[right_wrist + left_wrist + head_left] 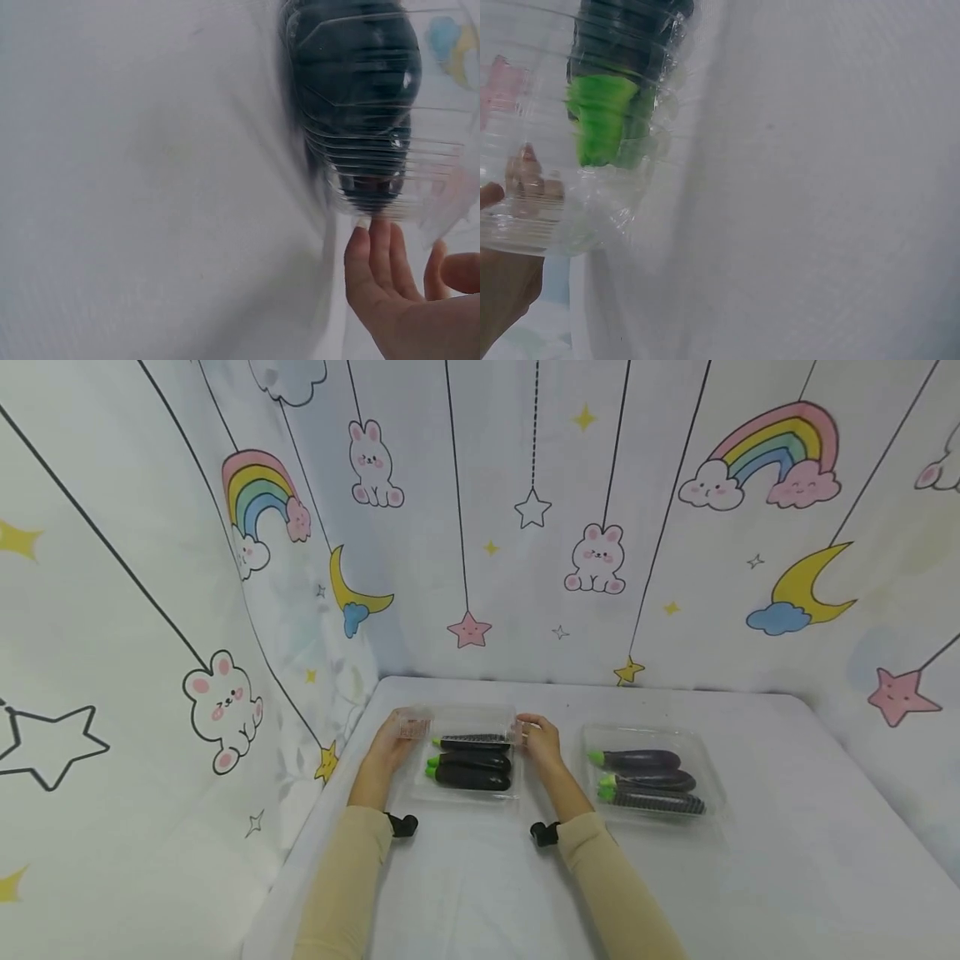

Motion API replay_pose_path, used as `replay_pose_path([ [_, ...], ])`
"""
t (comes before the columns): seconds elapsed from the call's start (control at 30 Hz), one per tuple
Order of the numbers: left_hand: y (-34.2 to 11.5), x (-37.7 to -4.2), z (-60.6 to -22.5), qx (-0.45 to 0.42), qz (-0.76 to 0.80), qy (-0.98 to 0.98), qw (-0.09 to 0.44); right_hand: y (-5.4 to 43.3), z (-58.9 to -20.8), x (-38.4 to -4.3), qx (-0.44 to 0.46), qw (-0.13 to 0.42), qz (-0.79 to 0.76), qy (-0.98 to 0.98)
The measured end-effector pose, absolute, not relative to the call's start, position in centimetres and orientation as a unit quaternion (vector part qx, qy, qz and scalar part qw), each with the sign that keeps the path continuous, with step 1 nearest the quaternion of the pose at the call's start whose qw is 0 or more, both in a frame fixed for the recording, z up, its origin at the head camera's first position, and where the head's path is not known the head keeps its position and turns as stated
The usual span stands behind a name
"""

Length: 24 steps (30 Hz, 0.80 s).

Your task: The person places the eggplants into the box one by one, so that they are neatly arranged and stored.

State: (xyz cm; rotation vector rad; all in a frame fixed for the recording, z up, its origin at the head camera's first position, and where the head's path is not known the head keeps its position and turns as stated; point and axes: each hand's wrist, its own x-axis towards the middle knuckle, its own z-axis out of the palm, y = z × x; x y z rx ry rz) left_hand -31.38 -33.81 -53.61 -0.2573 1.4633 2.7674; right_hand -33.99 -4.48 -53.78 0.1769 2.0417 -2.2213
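A clear plastic container [472, 720] with ridged walls holds three dark eggplants [472, 778] with green stem ends, lying side by side. At its left end my left hand [385, 750] grips the plastic; in the left wrist view some fingers show through the clear wall. My right hand [544, 748] holds the opposite end, with fingertips at the ridged end wall in the right wrist view and the thumb apart from them. Through the plastic, the farthest eggplant [472, 742] looks striped. The lid stands raised toward the far side.
To the right on the white table [787, 827] sits a second clear container [716, 777], also with three eggplants [641, 760] in it. A printed cloth [517, 577] with rabbits, stars and rainbows hangs behind the table and along its left side.
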Motion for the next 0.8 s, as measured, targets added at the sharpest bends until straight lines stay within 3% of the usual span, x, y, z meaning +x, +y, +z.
replay_pose_path([
  [0.13, -33.7, -31.0, -54.0, -0.148, 0.867, 0.476, -0.014, -4.0, -53.7, -33.6, 0.056, 0.094, -0.727, 0.678],
  [0.3, -33.4, -30.9, -53.8, -0.143, 0.887, 0.439, -0.013, -3.4, -53.1, -33.2, 0.045, 0.107, -0.717, 0.687],
  [0.8, -33.6, -30.6, -52.8, -0.145, 0.923, 0.357, -0.011, -3.1, -50.8, -29.4, -0.028, 0.036, -0.586, 0.809],
])
